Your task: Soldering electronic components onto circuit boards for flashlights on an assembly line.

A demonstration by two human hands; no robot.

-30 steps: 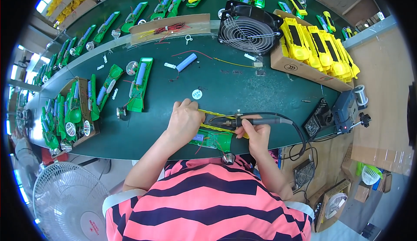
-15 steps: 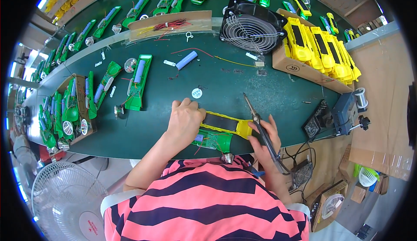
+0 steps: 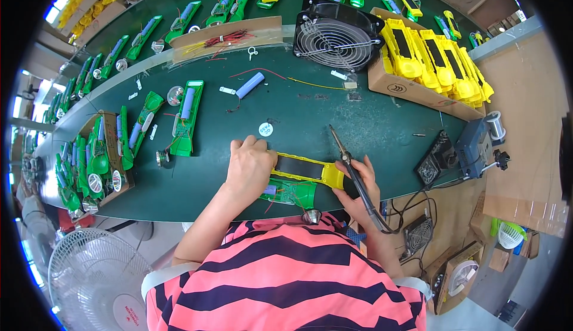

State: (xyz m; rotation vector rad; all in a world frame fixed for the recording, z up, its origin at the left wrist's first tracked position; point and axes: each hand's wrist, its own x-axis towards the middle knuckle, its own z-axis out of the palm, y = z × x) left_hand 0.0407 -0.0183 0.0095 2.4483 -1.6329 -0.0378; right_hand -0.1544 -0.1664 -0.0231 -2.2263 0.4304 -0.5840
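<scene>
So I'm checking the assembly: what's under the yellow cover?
Under the yellow cover lies a green housing with a board and red wires along its near edge. The left hand hides its left end.

Bright, sharp; perhaps window glare left.

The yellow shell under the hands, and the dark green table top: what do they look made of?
The long yellow shell with a black panel looks like moulded plastic: even colour, smooth rounded edges, slight sheen. The dark green table top seems a matte mat, perhaps rubber or felt; its dull, scuffed surface leaves that open.
</scene>
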